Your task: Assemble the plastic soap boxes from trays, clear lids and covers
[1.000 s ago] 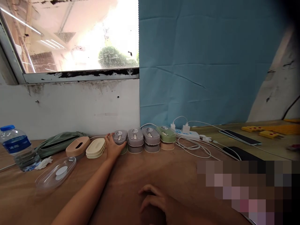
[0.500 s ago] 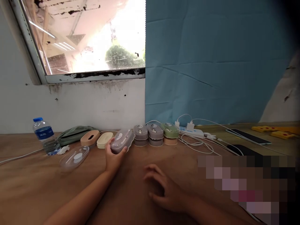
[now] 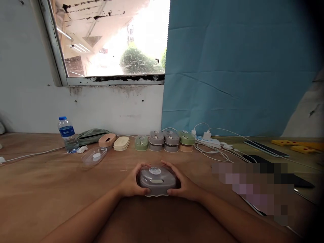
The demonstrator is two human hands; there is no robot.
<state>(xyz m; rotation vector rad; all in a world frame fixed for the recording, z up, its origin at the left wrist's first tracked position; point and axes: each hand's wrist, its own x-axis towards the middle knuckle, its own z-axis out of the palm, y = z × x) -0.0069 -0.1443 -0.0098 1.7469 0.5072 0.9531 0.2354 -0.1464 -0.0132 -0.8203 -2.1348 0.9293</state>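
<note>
Between my hands, near the middle of the table, is a grey oval box [image 3: 162, 190] with a clear lid and a round sticker on top. My left hand [image 3: 131, 184] is curled around its left side, the thumb pressing the front corner. From the right, my right hand [image 3: 186, 185] wraps the opposite side in the same way. The underside of the box is hidden. Behind it, against the wall, stand similar boxes: a low green box [image 3: 141, 145], two grey boxes [image 3: 156, 147] [image 3: 171, 147], and a green-topped box with an orange base [image 3: 186, 147].
At the left lie a clear lid [image 3: 87, 158], an orange piece with a slot [image 3: 107, 144], cream trays [image 3: 121, 145], a green pouch [image 3: 93, 136] and a water bottle [image 3: 68, 136]. White cables [image 3: 214, 152], a power strip [image 3: 210, 141] and a phone [image 3: 265, 149] occupy the right.
The grey box has come from the back row toward me, in my left hand. My right hand, empty before, has joined it on the box. The low green box behind now shows.
</note>
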